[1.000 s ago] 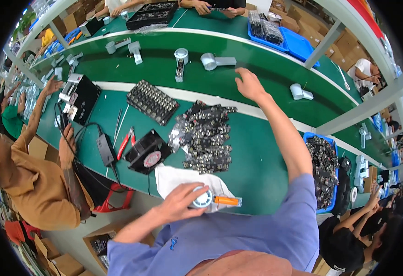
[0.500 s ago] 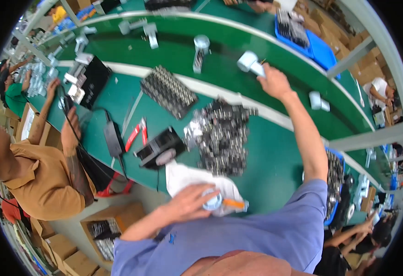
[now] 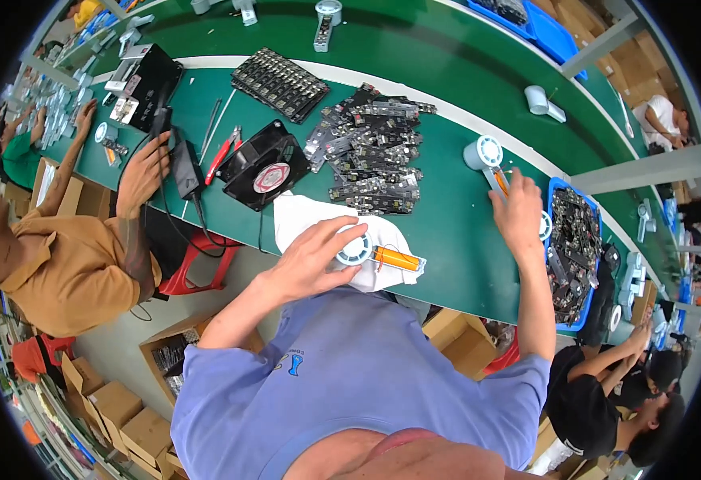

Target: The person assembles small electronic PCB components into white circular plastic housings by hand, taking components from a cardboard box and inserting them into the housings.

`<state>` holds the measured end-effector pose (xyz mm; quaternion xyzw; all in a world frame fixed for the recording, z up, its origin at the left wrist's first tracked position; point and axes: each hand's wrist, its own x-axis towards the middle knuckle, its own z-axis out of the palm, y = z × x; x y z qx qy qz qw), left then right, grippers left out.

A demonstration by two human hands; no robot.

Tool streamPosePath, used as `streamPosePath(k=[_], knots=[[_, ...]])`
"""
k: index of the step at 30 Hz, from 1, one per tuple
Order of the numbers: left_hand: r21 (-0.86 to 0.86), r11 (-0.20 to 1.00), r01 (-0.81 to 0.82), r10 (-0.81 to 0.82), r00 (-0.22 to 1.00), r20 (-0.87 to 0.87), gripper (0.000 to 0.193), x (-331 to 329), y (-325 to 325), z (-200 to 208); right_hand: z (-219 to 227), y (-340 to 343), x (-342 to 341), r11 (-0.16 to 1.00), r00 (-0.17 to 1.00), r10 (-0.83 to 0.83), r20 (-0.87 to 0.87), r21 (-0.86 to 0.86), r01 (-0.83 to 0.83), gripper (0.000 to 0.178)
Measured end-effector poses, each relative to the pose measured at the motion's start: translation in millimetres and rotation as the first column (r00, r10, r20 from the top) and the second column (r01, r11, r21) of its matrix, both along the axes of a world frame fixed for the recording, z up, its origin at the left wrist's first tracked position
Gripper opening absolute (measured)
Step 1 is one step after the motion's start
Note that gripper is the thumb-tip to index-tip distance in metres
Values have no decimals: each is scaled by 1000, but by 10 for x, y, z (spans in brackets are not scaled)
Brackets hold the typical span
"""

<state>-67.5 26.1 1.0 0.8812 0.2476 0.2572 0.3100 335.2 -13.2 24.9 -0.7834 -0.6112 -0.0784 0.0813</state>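
My left hand (image 3: 312,258) is closed around the round head of a light-blue handheld fan housing (image 3: 355,250). Its handle lies open toward the right, with an orange cylindrical battery (image 3: 396,258) and thin wires inside. Beneath it is a white cloth (image 3: 294,216) at the table's near edge. At the right, my right hand (image 3: 518,212) has its fingers at the handle end of a second handheld fan housing (image 3: 486,152), which also shows orange inside. Beyond my left hand lies a heap of dark circuit boards (image 3: 374,156). A black square cooling fan (image 3: 266,166) stands left of the heap.
A blue tray (image 3: 576,326) of circuit boards sits beside my right forearm. Red-handled pliers (image 3: 222,154), a board stack (image 3: 280,84) and a black power adapter (image 3: 186,168) lie leftward. A person (image 3: 70,276) works at the left. More housings (image 3: 544,104) lie on the green belt.
My right hand has come back from the belt to the table's right side with the second fan housing. My left hand keeps hold of the first. The view has shifted downward.
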Motion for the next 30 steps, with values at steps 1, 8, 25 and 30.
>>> streamPosePath(k=[1, 8, 25, 30], knots=[[30, 1000, -5, 5, 1000, 7, 73, -14, -37, 12, 118, -4, -73, 1000, 999, -5, 38, 30, 4, 61], [85, 996, -8, -8, 983, 182, 61, 95, -113, -108, 425, 1278, -1038, 941, 774, 336, -537, 220, -256, 41], [289, 957, -20, -27, 987, 157, 46, 151, -176, -221, -32, 2342, -1300, 873, 664, 439, -605, 462, -157, 47], [214, 973, -81, 54, 990, 130, 45, 106, -179, -102, 614, 1183, -1175, 944, 216, 329, -919, 324, -61, 48]])
